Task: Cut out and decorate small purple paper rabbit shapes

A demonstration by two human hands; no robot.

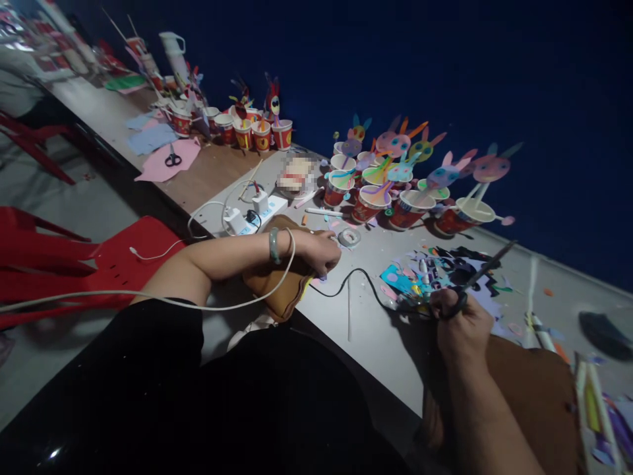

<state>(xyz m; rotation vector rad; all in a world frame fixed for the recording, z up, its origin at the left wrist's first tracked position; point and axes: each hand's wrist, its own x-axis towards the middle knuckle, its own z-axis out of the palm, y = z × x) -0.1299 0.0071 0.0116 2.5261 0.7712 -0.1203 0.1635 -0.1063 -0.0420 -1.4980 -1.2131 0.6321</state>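
My right hand (463,326) grips a pair of dark scissors (489,264) by the handles, and their blades point up and to the right. Under and beyond it lies a pile of coloured paper scraps (410,274). My left hand (321,252) is over the table beside a brown leather-like bag (281,290), its fingers curled downward. A bit of purple paper (321,276) shows at those fingertips, but what they hold is hidden. A roll of tape (349,238) lies just beyond the left hand.
Several paper cups (372,203) with paper animal faces line the wall side. A white power strip (262,214) with plugs sits left of them. A white cable (217,308) crosses my left arm. A red chair (133,264) stands left; a brown item (529,382) is at right.
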